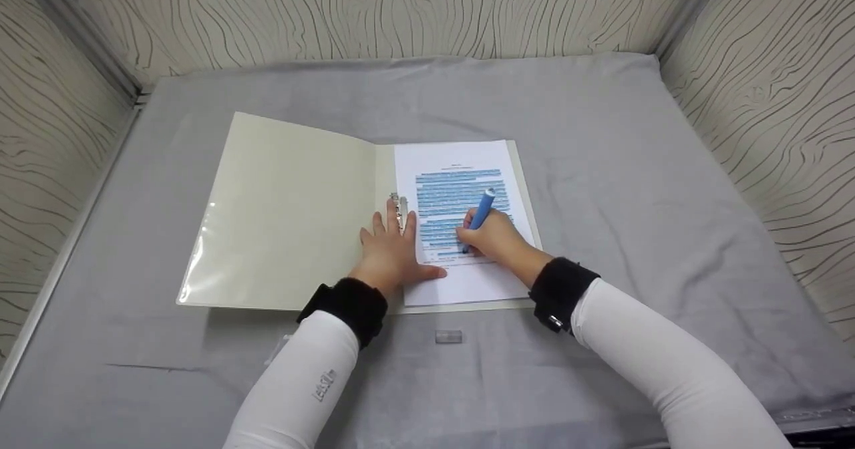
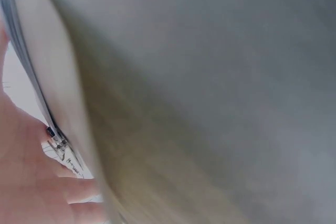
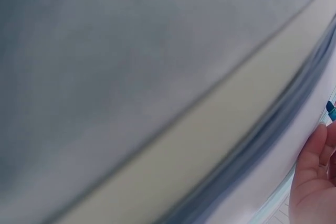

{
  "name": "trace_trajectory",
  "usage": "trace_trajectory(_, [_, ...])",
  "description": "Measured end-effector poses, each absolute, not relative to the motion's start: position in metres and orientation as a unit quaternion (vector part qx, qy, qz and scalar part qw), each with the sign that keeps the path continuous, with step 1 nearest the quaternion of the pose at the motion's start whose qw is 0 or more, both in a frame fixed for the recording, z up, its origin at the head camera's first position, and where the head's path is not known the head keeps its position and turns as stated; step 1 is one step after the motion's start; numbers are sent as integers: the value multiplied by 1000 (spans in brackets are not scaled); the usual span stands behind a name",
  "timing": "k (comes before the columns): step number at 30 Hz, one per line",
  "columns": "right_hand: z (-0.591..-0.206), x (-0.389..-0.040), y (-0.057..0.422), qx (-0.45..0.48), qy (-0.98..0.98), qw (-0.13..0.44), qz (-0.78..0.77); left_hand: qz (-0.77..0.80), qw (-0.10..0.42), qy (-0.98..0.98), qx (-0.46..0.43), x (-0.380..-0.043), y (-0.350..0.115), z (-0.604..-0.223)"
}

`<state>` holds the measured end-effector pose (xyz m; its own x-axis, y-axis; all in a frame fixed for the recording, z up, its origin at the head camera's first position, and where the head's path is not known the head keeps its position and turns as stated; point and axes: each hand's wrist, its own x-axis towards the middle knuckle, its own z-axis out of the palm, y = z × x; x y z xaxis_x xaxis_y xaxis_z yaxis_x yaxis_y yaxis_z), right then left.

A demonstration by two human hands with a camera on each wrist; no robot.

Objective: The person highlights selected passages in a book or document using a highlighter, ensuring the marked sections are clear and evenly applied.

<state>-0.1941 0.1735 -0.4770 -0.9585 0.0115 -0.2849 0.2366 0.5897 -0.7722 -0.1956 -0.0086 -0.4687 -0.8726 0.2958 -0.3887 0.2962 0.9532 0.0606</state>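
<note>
My right hand (image 1: 495, 235) pinches a blue highlighter (image 1: 482, 210), its tip down on a printed sheet (image 1: 461, 285) whose lines are mostly marked in blue. In the right wrist view, part of the hand (image 3: 314, 182) and the dark tip of the highlighter (image 3: 331, 109) show at the right edge. With fingers spread, my left hand (image 1: 391, 255) rests across the left margin of the sheet and the spine of an open cream folder (image 1: 294, 215). A metal clip (image 1: 401, 210) shows by its fingertips. The left wrist view catches part of this hand (image 2: 31, 166).
A small grey block-like piece (image 1: 448, 337) lies on the grey cloth (image 1: 588, 121) in front of the folder. The folder's left cover stands slightly raised. Wood-patterned panels (image 1: 401, 11) wall the table at the back and sides.
</note>
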Motion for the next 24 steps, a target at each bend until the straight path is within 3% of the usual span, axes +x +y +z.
trace_trajectory(24, [-477,-195,183,76,893,132,-423,1,205,968,143,-196,-7,-468])
